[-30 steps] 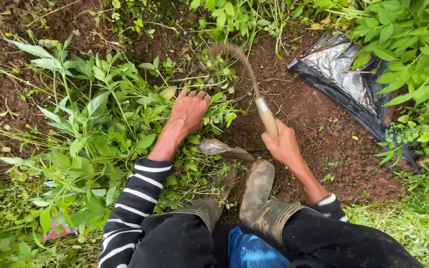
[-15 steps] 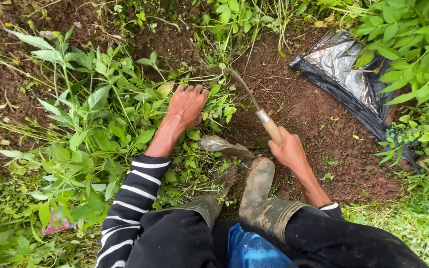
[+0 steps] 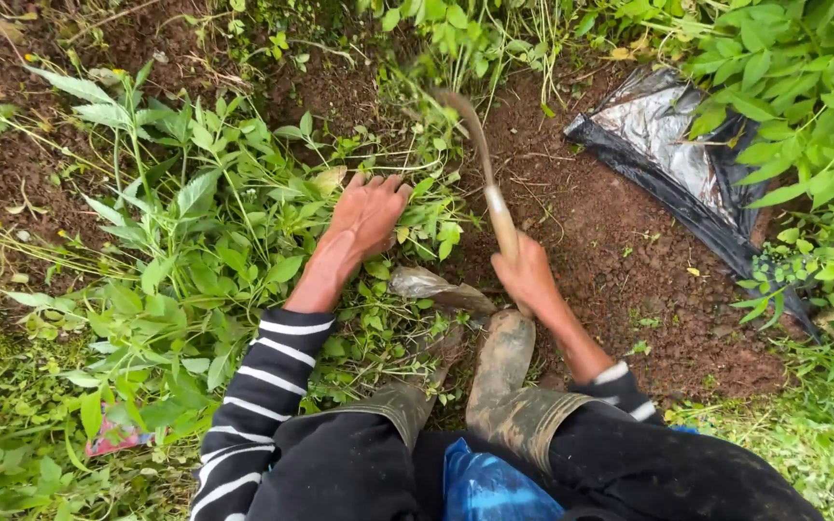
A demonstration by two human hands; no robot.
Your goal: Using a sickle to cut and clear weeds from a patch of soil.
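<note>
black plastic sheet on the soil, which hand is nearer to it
Right. The right hand, gripping the sickle, is on bare soil just left of the black plastic sheet; the left hand presses into weeds farther left.

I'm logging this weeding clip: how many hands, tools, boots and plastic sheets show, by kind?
Hands: 2, left hand on the weeds, right hand gripping the sickle
Sickles: 1
Muddy boots: 2
Black plastic sheets: 1
Total: 6

A crumpled black plastic sheet (image 3: 673, 159) is seen lying on bare reddish soil (image 3: 620, 260) at the right, bordered by leafy shrubs (image 3: 803, 87). A pink scrap (image 3: 113, 439) is lodged among grass at lower left.
</note>
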